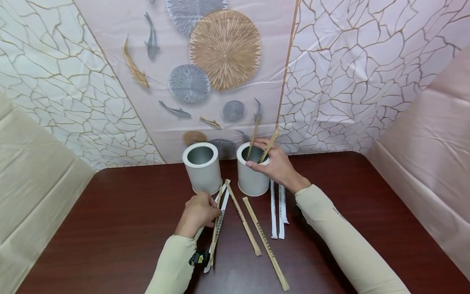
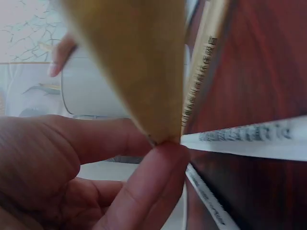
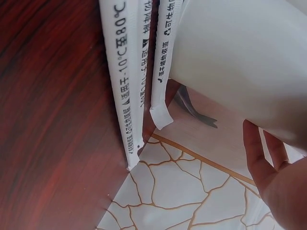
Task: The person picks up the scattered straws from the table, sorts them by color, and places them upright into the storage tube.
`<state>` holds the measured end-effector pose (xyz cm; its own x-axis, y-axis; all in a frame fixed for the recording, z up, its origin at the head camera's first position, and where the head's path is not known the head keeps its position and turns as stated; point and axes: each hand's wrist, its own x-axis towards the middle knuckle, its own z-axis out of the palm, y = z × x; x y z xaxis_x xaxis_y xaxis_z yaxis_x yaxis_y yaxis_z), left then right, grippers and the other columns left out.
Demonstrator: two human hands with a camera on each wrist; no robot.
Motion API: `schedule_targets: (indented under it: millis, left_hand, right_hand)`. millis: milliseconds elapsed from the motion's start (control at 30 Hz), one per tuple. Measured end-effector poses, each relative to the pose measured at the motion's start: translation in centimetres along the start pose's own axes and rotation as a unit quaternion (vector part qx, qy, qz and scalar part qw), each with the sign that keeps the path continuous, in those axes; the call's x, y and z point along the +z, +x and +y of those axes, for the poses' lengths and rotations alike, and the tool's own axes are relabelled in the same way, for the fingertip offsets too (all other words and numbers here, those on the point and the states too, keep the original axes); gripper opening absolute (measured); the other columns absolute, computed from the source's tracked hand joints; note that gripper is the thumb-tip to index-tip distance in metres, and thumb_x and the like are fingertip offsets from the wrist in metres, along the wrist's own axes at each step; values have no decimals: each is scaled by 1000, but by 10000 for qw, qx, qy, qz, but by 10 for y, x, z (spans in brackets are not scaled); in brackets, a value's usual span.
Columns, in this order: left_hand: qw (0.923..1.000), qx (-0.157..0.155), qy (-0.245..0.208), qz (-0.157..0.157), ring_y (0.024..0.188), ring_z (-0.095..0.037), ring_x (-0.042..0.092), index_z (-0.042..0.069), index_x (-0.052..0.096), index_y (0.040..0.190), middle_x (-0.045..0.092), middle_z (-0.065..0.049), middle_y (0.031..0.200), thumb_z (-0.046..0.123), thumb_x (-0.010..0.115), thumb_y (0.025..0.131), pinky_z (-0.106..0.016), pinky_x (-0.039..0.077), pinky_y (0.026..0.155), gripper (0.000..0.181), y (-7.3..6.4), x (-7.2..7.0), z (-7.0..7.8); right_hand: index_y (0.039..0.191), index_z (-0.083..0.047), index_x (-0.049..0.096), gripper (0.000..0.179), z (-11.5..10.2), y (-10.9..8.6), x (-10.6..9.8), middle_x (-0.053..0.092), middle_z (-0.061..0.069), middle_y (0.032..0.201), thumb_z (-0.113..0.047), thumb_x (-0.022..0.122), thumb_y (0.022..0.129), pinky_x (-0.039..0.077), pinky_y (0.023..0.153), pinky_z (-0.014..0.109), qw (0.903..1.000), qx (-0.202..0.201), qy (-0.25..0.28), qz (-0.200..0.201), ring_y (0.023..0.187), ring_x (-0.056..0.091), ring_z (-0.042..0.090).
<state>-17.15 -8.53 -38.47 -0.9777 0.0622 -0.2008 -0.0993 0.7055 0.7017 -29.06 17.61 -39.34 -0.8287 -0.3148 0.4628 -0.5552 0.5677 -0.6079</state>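
Observation:
My left hand pinches a brown paper-wrapped straw between thumb and fingertips, above white wrapped straws on the table. My right hand grips the rim of the right can, a pale open-topped cylinder. The thumb lies on the near side and the fingers reach behind; the right wrist view shows fingers against the can's wall. Two brown wrapped straws stand tilted in this can. Two more brown wrapped straws lie slanted on the table between my hands.
A matching left can stands upright beside the right one; no straws show in its opening. Several white wrapped straws lie right of the right can. The dark red wooden table ends at a patterned cloth backdrop.

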Motion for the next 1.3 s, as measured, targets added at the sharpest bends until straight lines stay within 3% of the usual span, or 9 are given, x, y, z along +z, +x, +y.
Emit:
schedule_targets:
  millis: [233,400,533,633,767,833,933,1167,1300]
  left_hand:
    - [9968,312,-705,191,59,-18,72,4,70,96,68,-6,85,6,72,91,-35,62,62,6,-8,-15,4]
    - [9825,1176,-1243,740,66,-19,73,2,70,112,71,-10,95,7,69,98,-33,63,65,15,-10,-42,31]
    - [9509,2104,-1966,1137,80,-25,73,-4,68,116,69,-18,100,3,68,101,-34,64,67,16,-2,-62,65]
    - [9160,2807,-2304,1702,85,-29,73,-6,69,114,69,-18,99,2,69,101,-35,64,69,16,10,-70,89]
    - [8731,3380,-2511,2458,83,-28,76,-5,71,110,71,-15,95,3,72,98,-31,63,71,14,29,-71,106]
    - [8618,3491,-2629,2574,83,-28,76,-5,71,109,72,-15,95,2,73,98,-29,63,73,14,39,-66,109]
    - [8677,3503,-2461,2527,86,-27,77,-5,72,109,74,-15,97,4,74,98,-30,63,78,14,53,-53,109]
    - [9288,2798,-1214,2104,90,-21,76,4,76,106,79,-8,97,14,77,97,-37,60,83,14,72,-25,101]
    - [9530,2357,-688,1777,91,-19,75,9,78,104,80,-4,97,21,76,98,-40,59,83,14,76,-20,93]
  right_hand:
    - [145,-13,65,66,0,0,0,54,5,154,-41,83,88,39,116,56,10000,10,-28,12,144,49,31]
    - [145,-15,65,66,-1,0,-2,54,4,154,-43,82,88,40,114,57,10000,41,-56,-8,143,49,31]
    - [145,-14,64,66,-1,-2,-4,54,4,155,-41,83,88,41,113,58,9999,90,-81,-9,144,49,32]
    - [145,-13,64,67,0,-3,-4,54,5,154,-40,84,87,41,114,58,9999,103,-91,15,143,49,33]
    - [144,-12,65,66,-1,-2,-1,55,5,153,-40,84,87,41,114,56,9999,87,-39,35,142,50,33]
    - [144,-12,65,66,-1,-2,1,55,5,153,-41,84,88,41,114,55,9999,108,6,11,142,50,32]
    - [145,-12,64,68,0,-3,2,55,3,154,-42,84,88,41,114,55,9998,187,0,-24,142,50,31]
    - [147,-11,62,71,-1,-2,-1,54,3,155,-43,83,88,40,115,56,9997,207,-109,0,143,49,31]
    - [147,-12,62,69,-1,-1,-1,53,3,155,-44,83,89,40,115,56,9998,167,-90,-32,144,48,31]
